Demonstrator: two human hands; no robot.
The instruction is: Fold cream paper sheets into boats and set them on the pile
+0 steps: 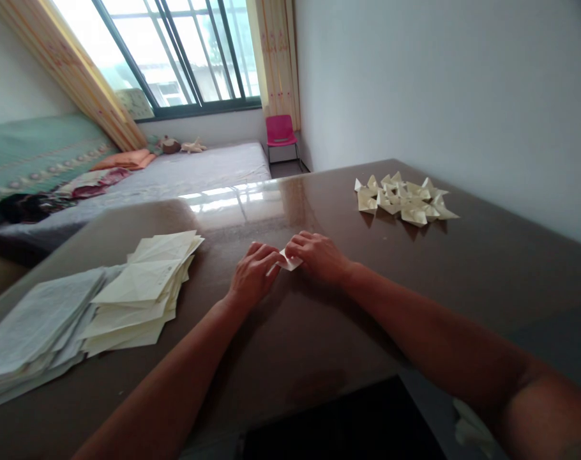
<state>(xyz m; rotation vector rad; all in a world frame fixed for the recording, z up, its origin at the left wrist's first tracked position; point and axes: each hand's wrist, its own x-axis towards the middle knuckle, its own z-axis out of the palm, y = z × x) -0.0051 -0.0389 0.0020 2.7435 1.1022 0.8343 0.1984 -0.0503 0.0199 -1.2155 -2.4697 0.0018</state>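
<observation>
Between my two hands is a small folded piece of cream paper (291, 262), held just over the middle of the brown table. My left hand (256, 271) pinches its left side with the fingertips. On the right side, my right hand (319, 254) grips the paper with curled fingers that cover part of it. Several folded paper boats (391, 198) with pointed tips sit in a cluster at the far right. To the left lies a loose stack of cream paper sheets (142, 278), some with crease lines.
Beside the cream sheets is a pile of greyish printed papers (41, 319) at the table's left edge. The glossy brown table (281, 358) meets a white wall on the right. Beyond it stand a bed (223, 163) and a pink chair (279, 131) under a window.
</observation>
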